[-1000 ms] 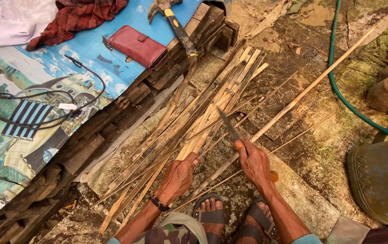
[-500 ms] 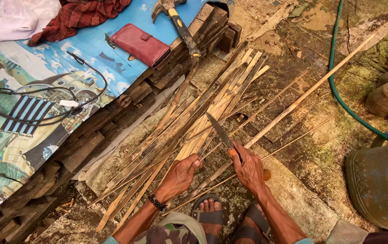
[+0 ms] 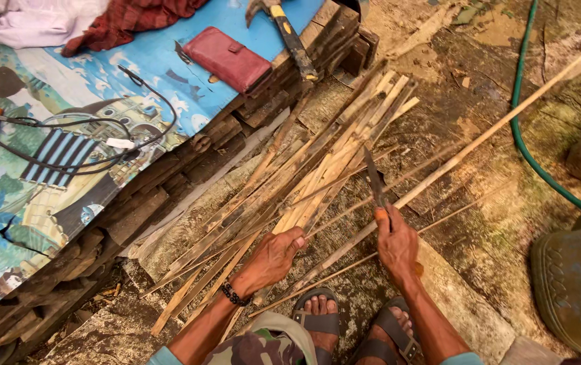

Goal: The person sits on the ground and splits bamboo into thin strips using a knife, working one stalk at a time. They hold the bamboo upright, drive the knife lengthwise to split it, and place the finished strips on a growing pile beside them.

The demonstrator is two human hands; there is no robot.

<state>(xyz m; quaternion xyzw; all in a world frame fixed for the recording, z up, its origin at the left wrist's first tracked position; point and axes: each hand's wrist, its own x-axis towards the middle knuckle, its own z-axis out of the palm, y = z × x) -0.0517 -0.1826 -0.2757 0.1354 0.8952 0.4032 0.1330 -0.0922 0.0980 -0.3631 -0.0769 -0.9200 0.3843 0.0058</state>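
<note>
So my right hand [image 3: 397, 245] is wrapped tight on the knife [image 3: 374, 179], blade over the bamboo strips [image 3: 317, 169]; left hand [image 3: 273, 257] pinches one strip, I think, beside it.

Dark knife blade [image 3: 373, 179] handle hidden inside right hand [image 3: 396, 243]; round grey-green metal vessel [image 3: 574, 287] right of it, cut by frame edge.

Left hand [image 3: 273, 259] palm down, fingers curled closed, right hand [image 3: 396, 242] clenched in a fist, both forearms extended forward
</note>
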